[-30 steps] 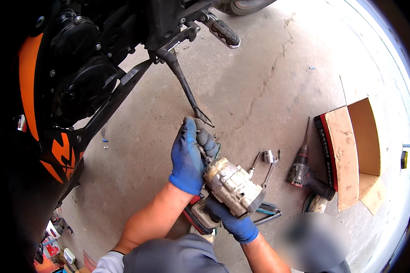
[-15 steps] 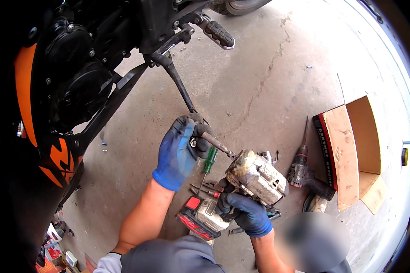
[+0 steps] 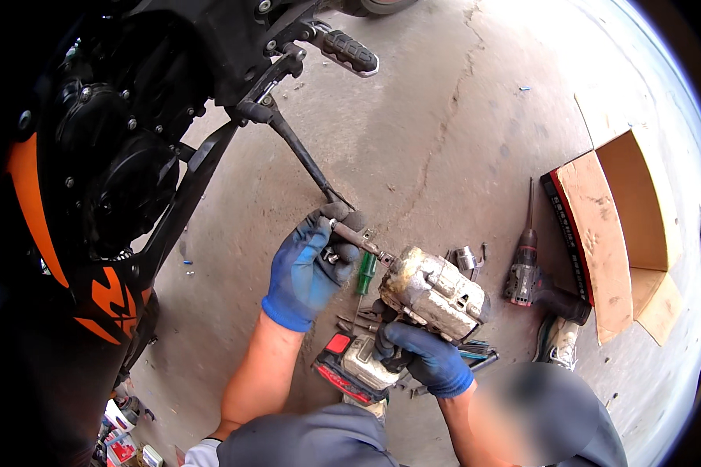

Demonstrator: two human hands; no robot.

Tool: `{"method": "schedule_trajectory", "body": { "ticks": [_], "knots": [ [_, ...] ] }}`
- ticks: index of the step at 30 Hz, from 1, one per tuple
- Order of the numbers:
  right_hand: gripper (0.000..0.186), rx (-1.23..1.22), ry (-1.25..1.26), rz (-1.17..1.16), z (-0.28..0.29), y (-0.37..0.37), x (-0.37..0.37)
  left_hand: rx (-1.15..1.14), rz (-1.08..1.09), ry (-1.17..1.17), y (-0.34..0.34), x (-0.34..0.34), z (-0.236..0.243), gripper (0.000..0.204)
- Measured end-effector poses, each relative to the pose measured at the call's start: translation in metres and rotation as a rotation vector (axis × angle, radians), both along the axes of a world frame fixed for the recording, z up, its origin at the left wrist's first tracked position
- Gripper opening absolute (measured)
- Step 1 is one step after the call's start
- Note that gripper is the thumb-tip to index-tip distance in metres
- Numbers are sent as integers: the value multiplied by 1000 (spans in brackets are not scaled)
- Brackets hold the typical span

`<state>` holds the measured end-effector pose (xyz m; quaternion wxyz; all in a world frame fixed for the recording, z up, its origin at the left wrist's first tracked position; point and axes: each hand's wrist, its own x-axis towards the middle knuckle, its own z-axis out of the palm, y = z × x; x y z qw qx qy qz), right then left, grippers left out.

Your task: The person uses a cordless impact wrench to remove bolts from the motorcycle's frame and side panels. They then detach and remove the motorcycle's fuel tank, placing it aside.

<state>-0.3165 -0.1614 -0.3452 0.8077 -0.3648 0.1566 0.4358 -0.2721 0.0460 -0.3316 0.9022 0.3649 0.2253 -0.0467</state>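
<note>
Your right hand (image 3: 428, 358) grips the dirty-white cordless impact wrench (image 3: 432, 296) above the concrete floor (image 3: 444, 171); your left hand (image 3: 297, 272) curls around its grey metal socket (image 3: 358, 239). Accidental squeezing could spin it painfully.

White characters run down a black strip (image 3: 568, 226) along the cardboard box's (image 3: 596, 257) left edge. Orange letter shapes mark the motorcycle's (image 3: 132, 187) black lower fairing. Pale lettering, too small to read, stands on the power tool's (image 3: 432, 292) red-and-black battery (image 3: 343, 379).
</note>
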Motion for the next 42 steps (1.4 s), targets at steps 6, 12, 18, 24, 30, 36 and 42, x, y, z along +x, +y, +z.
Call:
{"method": "schedule_trajectory", "body": {
  "ticks": [6,12,18,24,30,36,42],
  "knots": [
    [24,-121,-37,-3,6,4,9,243,-87,4,11,1,2,26],
    [29,69,28,81,4,9,34,262,-24,-56,14,6,17,24],
    [35,399,190,-1,9,34,56,248,91,-12,10,35,41,23],
    [29,495,37,-20,14,92,100,314,194,98,44,96,66,12],
    [18,572,-6,-62,9,130,135,742,287,159,30,127,90,19],
    [12,603,29,30,14,128,151,812,298,158,26,129,89,21],
    [11,715,176,2,14,133,155,986,361,205,19,139,90,25]
  ]
}}
